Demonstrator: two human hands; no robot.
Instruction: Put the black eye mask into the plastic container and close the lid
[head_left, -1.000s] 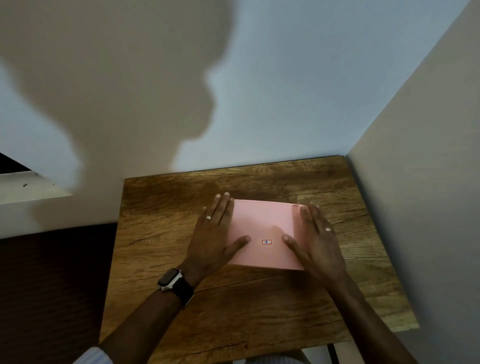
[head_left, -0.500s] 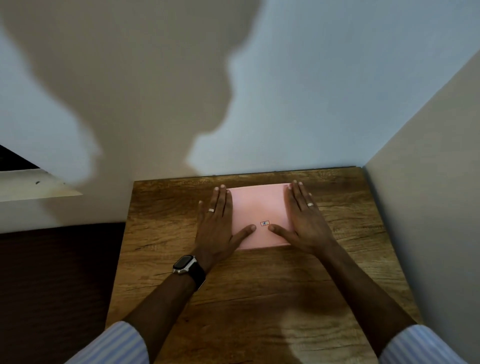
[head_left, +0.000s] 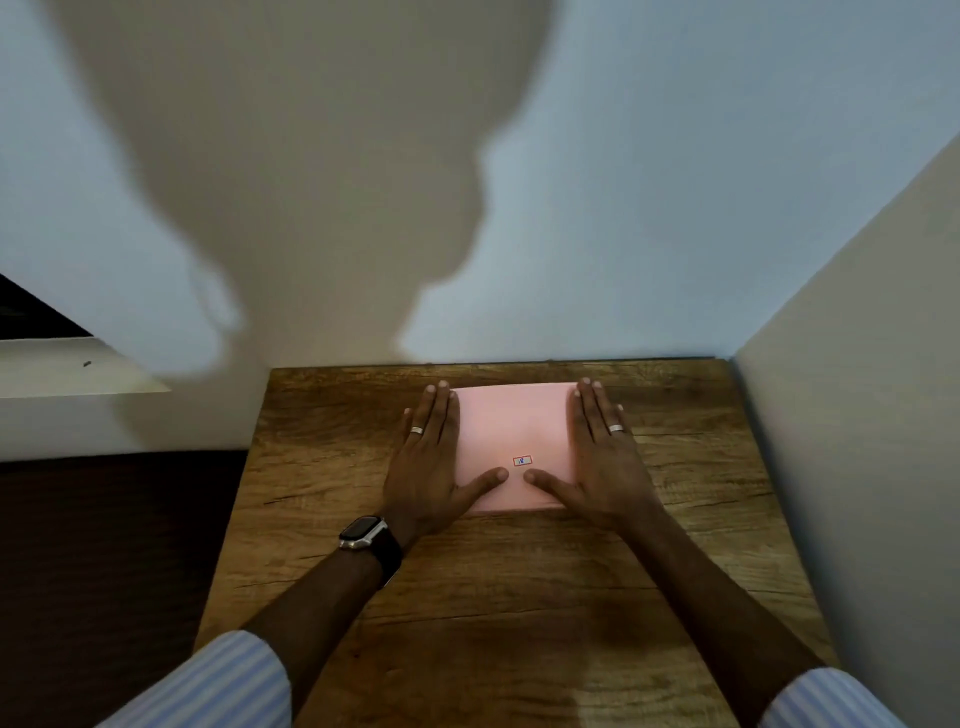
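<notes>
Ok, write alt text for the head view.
Both hands, left hand and right hand, lie flat along the sides of a closed pink container on a wooden table in a wall corner. A smartwatch is on the left wrist.

Single head-worn wide-angle view, forward and down, close over a wooden table in a wall corner.

Small label on pink lid, red border, bluish marks inside; too small to read. Label sits just beyond tips of both thumbs, between left hand and right hand. Watch on left wrist: face dark, no digits legible. No other text, brand, number or sign visible.
</notes>
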